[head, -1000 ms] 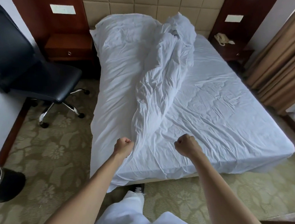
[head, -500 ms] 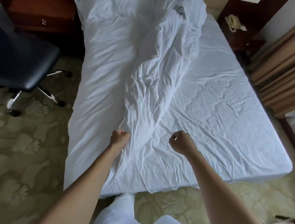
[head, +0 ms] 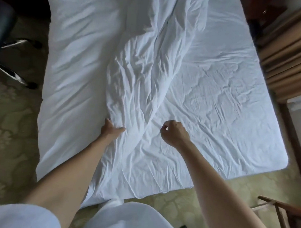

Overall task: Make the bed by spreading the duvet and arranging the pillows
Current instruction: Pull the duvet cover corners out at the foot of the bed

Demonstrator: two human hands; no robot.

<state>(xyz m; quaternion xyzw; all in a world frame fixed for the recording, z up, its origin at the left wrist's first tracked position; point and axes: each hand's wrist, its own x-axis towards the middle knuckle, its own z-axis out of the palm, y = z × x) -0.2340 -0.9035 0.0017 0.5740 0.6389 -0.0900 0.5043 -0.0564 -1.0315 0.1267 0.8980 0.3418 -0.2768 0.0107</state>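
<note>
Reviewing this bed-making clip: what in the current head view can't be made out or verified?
- Pillows: none in the head view; the top edge cuts off the head of the bed.
- Left hand: its fingers go into the duvet fold, so whether it grips is unclear.
- Right hand: curled; whether it pinches any cloth is too small to tell.
- Office chair: cut by the left edge, blurred.

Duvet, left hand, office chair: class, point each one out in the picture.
duvet (head: pixel 142 73): head view, on its bunched ridge.
left hand (head: pixel 111 128): head view, back of the hand.
office chair (head: pixel 0 23): head view, dark seat.
</note>
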